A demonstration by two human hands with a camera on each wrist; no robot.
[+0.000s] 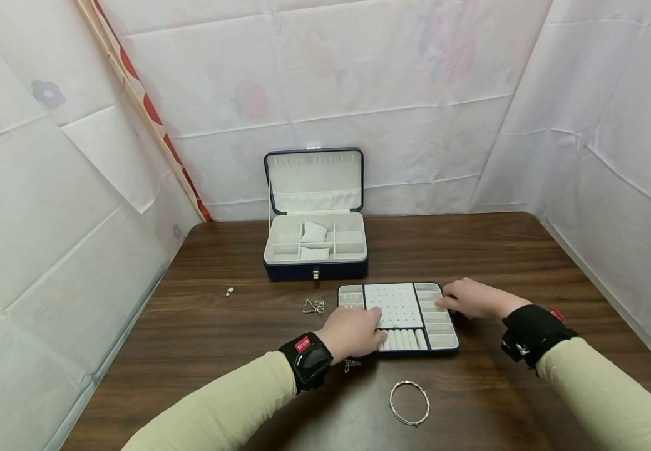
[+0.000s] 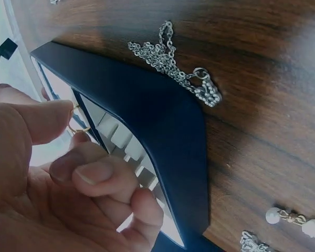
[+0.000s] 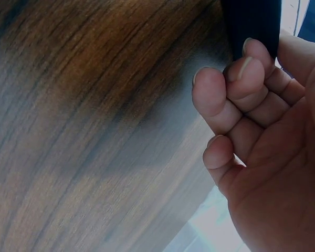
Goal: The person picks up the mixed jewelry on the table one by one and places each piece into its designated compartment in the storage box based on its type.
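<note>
My left hand is over the lower part of a navy jewelry tray with white compartments. In the left wrist view, its thumb and a finger pinch a thin gold ring above the tray, close to the ring rolls. My right hand grips the tray's right edge, thumb over the rim and fingers curled against the side. A silver chain lies along the tray's outer side in the left wrist view.
Behind the tray stands an open jewelry box with small white cushions. Around the tray lie another chain, pearl earrings and a silver bangle on the wooden table. White sheeting surrounds the table.
</note>
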